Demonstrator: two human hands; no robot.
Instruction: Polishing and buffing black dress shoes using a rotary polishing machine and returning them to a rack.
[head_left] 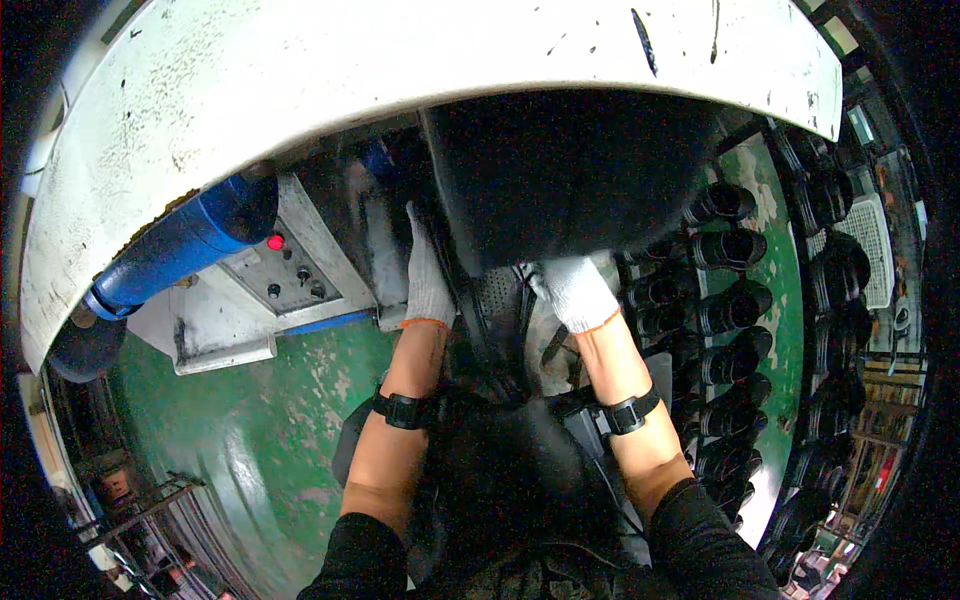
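My left hand (428, 278), in a white knit glove with an orange cuff edge, reaches forward along the left side of a large dark, blurred block (570, 180). Its visible fingers are stretched out, and a dark edge hides part of the palm. In a matching glove, my right hand (578, 292) is at the block's near lower edge, fingers pointing inward. Shadow and blur hide those fingertips, so I cannot tell what they hold. Between the hands lies a perforated metal plate (497, 298).
A white curved machine hood (400, 50) overhangs the far side. To the left are a blue cylinder (190, 238) and a control panel (285, 270) with a red button. Rows of black shoes (735, 305) stand on the right, near a white basket (872, 250). The green floor (270, 410) is worn.
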